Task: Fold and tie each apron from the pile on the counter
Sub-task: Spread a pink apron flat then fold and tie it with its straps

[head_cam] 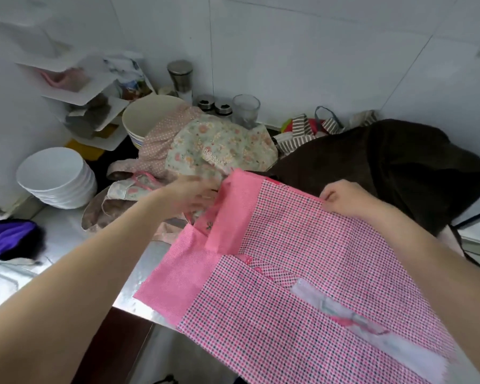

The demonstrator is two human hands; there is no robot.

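Hanging half off the counter edge, the pink checked apron looked ready to slide to the floor if either hand let go; that was the risk as I judged it, with most of its weight past the steel lip. Far left sat a stack of white bowls, then the pile of floral aprons waiting behind. The left hand was blurred, fingers apparently at the plain pink band by the apron's top corner; whether they pinched it or only touched it, I couldn't tell. A loose grip there could undo the fold line. Over on the right, the right hand had its fingers curled, pinching the far top edge against a brown cloth heaped behind.
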